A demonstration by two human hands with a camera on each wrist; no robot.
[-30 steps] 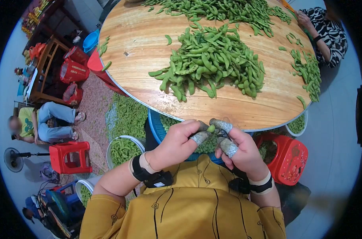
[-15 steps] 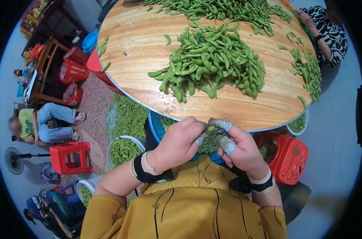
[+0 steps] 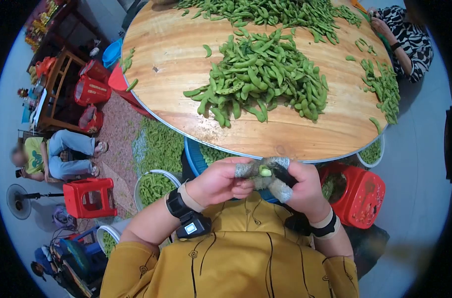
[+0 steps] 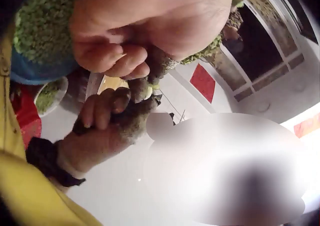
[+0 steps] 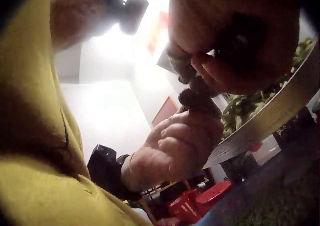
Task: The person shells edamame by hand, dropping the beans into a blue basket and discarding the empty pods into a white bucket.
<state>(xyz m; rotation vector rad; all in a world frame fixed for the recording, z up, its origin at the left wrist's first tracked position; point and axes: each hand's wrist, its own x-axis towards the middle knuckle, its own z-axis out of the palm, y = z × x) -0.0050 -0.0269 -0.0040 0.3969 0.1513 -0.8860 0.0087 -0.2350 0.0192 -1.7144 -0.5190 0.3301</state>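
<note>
In the head view my left hand [image 3: 218, 184] and right hand [image 3: 305, 186] meet in front of my waist, just off the table's edge. Silvery-grey wrapping covers thumbs and index fingers. Between the wrapped fingertips shows a small light-green edamame pod [image 3: 264, 171], pinched from both sides and mostly hidden by the fingers. Something dark lies in the right hand's grip beside it. The left wrist view catches a bit of the pod [image 4: 149, 91] between the fingertips, with the left hand's other fingers curled. Below the hands, a blue basin [image 3: 193, 153] holds shelled green beans.
A heap of edamame pods [image 3: 268, 77] lies on the round wooden table [image 3: 166, 94], with more pods behind. White buckets [image 3: 136, 196] of green pods stand at left. Red stools [image 3: 362, 198] flank me. One person sits at left; another is across the table.
The left hand has rolled so its palm and curled fingers show more. The fingertips have closed together around the pod, and a paler green part of it now shows.
</note>
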